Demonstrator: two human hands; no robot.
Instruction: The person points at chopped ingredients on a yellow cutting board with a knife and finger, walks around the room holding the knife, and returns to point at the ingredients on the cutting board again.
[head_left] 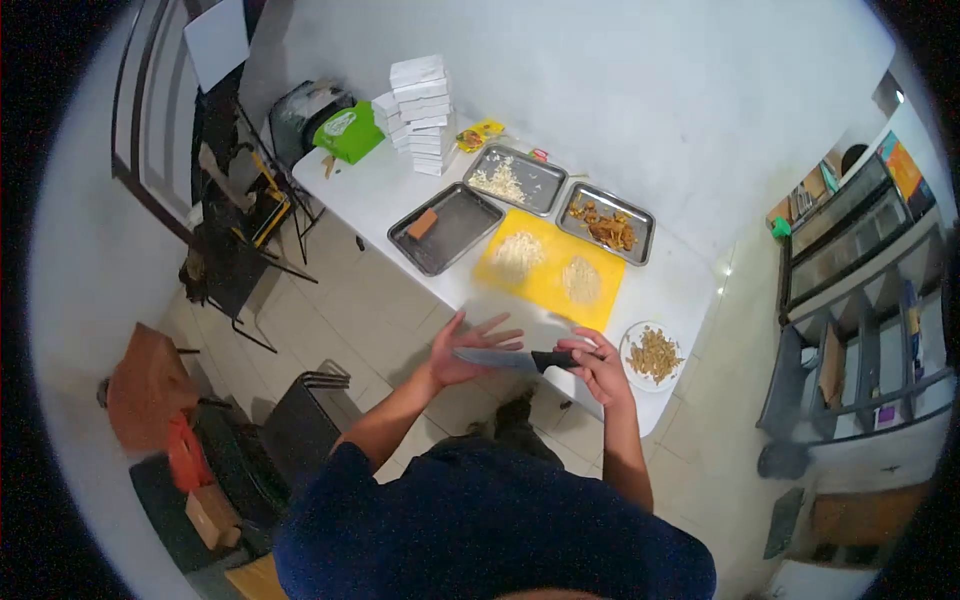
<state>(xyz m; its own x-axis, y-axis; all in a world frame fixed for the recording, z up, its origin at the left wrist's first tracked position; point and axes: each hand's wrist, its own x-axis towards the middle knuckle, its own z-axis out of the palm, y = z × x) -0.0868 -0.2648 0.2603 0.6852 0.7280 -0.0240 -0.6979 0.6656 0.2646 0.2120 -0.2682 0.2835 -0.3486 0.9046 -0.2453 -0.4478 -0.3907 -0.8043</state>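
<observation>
The knife [515, 359] is held in the air just off the table's [345, 200] near long edge, in front of the yellow board [552, 280] that lies by that edge. The left hand [460, 356] is spread, palm up, with the blade lying across it; whether steel and skin touch, I cannot tell. The right hand [597, 371] pinches the black handle [552, 361] between thumb and fingers. The knife looks stiff and fairly light, its smooth blade probably slippery if wet and sharp along one side, so the handle is the safe place to grip. No writing can be read: the green bag [350, 132] near the table's far left end carries a white print, and the yellow packet [479, 135] by the back edge a coloured one, both too small; the stacked white boxes [422, 108] show no legible label.
</observation>
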